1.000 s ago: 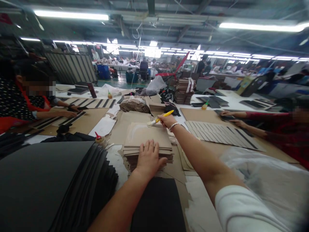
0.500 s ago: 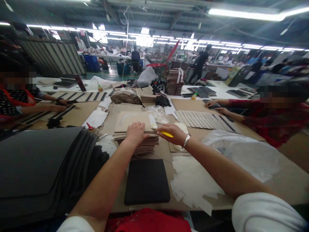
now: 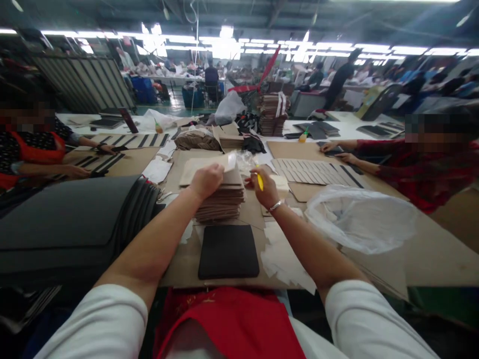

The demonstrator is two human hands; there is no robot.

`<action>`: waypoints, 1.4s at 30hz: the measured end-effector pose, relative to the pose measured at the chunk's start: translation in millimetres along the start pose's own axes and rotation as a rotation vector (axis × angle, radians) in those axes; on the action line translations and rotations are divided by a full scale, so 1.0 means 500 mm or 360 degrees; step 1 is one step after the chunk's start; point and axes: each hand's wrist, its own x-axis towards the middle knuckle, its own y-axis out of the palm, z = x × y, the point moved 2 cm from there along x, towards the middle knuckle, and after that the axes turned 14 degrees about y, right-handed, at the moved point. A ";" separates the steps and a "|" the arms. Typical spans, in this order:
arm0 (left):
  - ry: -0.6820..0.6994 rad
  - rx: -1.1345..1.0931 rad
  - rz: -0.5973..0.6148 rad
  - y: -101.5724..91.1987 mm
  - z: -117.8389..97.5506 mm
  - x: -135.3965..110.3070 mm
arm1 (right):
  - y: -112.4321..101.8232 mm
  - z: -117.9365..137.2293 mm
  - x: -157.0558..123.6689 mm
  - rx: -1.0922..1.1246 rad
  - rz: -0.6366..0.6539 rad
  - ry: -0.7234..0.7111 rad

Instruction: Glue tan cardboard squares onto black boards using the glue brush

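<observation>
The left hand (image 3: 208, 180) pinched a card (image 3: 229, 162) over the stack (image 3: 220, 203), best held by its edge, while the right hand (image 3: 265, 189) clasped a brush (image 3: 260, 181) alongside.

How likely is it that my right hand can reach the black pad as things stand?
Probably yes: the black pad lies uncovered, nearer you than the stack. Though your right hand holds the brush, so grasping it may be awkward.

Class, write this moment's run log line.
left hand: holds top board by near edge | right hand: holds yellow-handled brush | black panel: flat near stack
</observation>
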 end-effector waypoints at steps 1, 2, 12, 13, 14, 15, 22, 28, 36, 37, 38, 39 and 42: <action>-0.0105 -0.0036 -0.0251 -0.023 -0.004 -0.019 | 0.013 -0.008 -0.009 -0.0021 -0.0002 -0.0006; -0.0214 -0.0110 -0.0509 -0.045 -0.012 -0.042 | 0.022 -0.012 -0.021 -0.0031 -0.0018 -0.0004; -0.1090 -0.2216 -0.1297 0.018 -0.210 -0.299 | -0.011 -0.076 -0.247 -0.0431 -0.0433 0.0262; -0.1196 -0.2366 -0.1226 0.047 -0.228 -0.325 | -0.014 -0.099 -0.273 -0.0476 -0.0463 0.0337; -0.1301 -0.2478 -0.1155 0.075 -0.244 -0.351 | -0.015 -0.123 -0.297 -0.0517 -0.0474 0.0415; -0.1397 -0.2554 -0.1089 0.103 -0.257 -0.376 | -0.015 -0.147 -0.321 -0.0552 -0.0466 0.0493; -0.1691 -0.2380 -0.0693 0.264 -0.238 -0.500 | 0.001 -0.285 -0.385 -0.0723 -0.0309 0.0727; -0.1647 -0.1657 -0.0366 0.349 -0.131 -0.496 | 0.043 -0.362 -0.317 -0.0838 -0.0222 0.0731; -0.1677 -0.1611 -0.0026 0.405 -0.120 -0.499 | 0.050 -0.414 -0.324 -0.1068 -0.0066 0.0832; -0.1670 -0.1592 -0.0005 0.408 -0.119 -0.499 | 0.049 -0.415 -0.327 -0.1087 -0.0071 0.0833; -0.1662 -0.1573 0.0016 0.409 -0.117 -0.498 | 0.049 -0.415 -0.327 -0.1104 -0.0072 0.0826; -0.1654 -0.1559 0.0037 0.410 -0.114 -0.497 | 0.050 -0.415 -0.327 -0.1121 -0.0067 0.0814; -0.1657 -0.1557 0.0100 0.412 -0.104 -0.492 | 0.055 -0.417 -0.321 -0.1167 -0.0026 0.0797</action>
